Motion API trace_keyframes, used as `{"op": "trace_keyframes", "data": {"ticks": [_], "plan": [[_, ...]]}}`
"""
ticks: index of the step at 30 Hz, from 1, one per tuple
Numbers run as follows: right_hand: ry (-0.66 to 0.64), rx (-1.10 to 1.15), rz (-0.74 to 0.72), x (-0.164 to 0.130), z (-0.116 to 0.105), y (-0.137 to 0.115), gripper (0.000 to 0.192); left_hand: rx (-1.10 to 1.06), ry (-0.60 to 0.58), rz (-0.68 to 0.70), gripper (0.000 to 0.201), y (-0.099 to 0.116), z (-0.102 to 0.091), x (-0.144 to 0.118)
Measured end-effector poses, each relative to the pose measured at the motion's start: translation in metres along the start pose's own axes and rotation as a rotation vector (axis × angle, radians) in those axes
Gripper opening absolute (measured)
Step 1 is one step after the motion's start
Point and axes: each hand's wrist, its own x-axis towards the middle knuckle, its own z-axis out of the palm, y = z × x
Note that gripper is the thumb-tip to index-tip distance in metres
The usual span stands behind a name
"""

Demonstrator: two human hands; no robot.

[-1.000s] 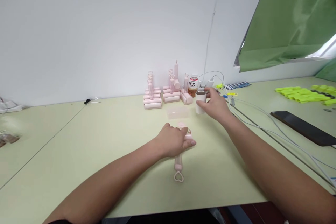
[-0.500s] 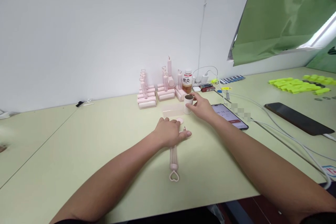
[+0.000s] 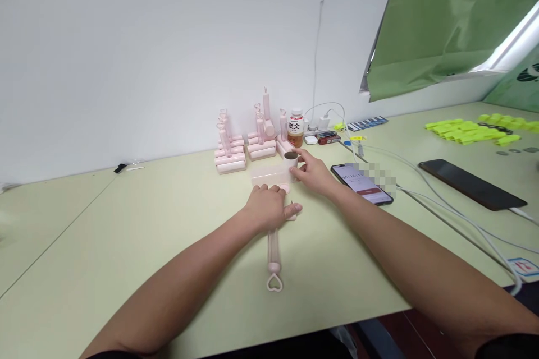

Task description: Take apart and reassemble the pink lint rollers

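- Two things are in hand: a pink lint roller (image 3: 274,252) lying flat near the front middle of the desk (image 3: 126,235), and a small white roll (image 3: 290,160) with a dark hollow core standing upright just beyond it.
- The roller's handle points toward the person and ends in a heart-shaped loop; its head end is hidden under the left hand (image 3: 269,207).
- That left hand lies palm down over the roller's head with fingers curled around it, holding it against the desk.
- A small round pink piece (image 3: 285,188) shows just past the left knuckles.
- The right hand (image 3: 314,175) reaches in from the right, thumb and fingertips closed on the side of the white roll.
- A clear flat plastic piece (image 3: 267,175) lies on the desk just left of the white roll, beyond the left hand.
- Behind these, against the wall, stand stacks of pink rollers (image 3: 248,143), some with handles upright.
- A bottle (image 3: 295,130) with a white cap stands just right of the stacks.
- A lit phone (image 3: 362,184) lies just right of the right wrist; part of its screen is blurred.
- A second, dark phone (image 3: 471,184) lies further right, with white cables (image 3: 442,202) running between the two.
- Yellow-green pieces (image 3: 471,132) are spread at the far right under a green sheet (image 3: 455,17).
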Motion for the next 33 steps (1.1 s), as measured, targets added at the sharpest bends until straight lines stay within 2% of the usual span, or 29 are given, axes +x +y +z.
{"op": "trace_keyframes", "data": {"ticks": [4,22,29,33], "plan": [[-0.027,0.022,-0.019,0.0,0.003,0.002,0.061,-0.006,0.009,0.016,0.062,0.0,0.002,-0.001],[-0.048,0.082,-0.04,0.002,0.008,0.012,0.073,0.039,0.042,-0.02,0.064,-0.007,0.002,0.0],[0.005,0.055,-0.03,0.0,0.002,0.008,0.069,0.045,0.045,0.016,0.06,-0.011,0.0,-0.004],[0.11,0.012,-0.004,-0.002,-0.004,0.003,0.064,0.049,0.035,0.047,0.062,-0.014,0.002,-0.008]]}}
